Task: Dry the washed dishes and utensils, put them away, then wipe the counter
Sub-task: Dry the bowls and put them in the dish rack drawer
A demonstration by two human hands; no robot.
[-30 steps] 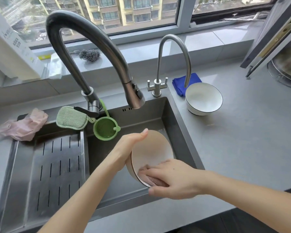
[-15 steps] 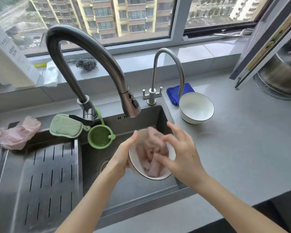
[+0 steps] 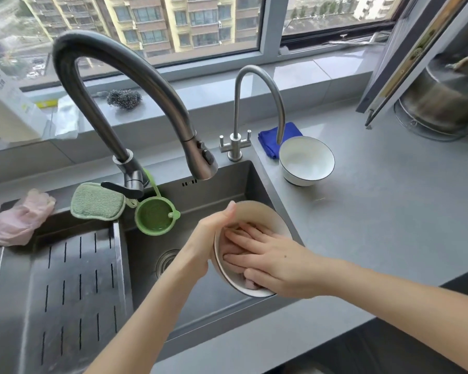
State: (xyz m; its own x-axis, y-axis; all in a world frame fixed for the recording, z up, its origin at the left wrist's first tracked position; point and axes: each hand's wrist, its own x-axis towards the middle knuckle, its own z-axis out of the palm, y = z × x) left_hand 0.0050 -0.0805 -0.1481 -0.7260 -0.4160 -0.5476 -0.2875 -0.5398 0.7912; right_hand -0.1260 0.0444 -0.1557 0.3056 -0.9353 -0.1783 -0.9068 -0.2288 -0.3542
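Note:
Over the right side of the sink [image 3: 227, 184] my left hand [image 3: 208, 238] grips the left rim of a white bowl [image 3: 257, 211], which is tilted toward me. My right hand [image 3: 270, 260] lies flat inside the bowl and presses a pink cloth [image 3: 250, 284] against its inner wall; most of the cloth is hidden under my fingers. A second white bowl with a dark rim [image 3: 305, 160] stands upright on the grey counter [image 3: 376, 211] to the right of the sink, with a folded blue cloth [image 3: 270, 141] behind it.
A tall grey faucet [image 3: 125, 76] arches over the sink, a smaller tap [image 3: 254, 98] beside it. A green sponge [image 3: 96, 201], a green strainer [image 3: 153, 217] and pink gloves [image 3: 16, 220] lie at the left. A perforated drain tray [image 3: 65, 292] fills the sink's left half. A steel pot [image 3: 443, 98] stands far right.
My right hand has gone from the bowl's lower edge into its inside, and now lies flat on the pink cloth. The bowl has tilted and shifted slightly in my left hand.

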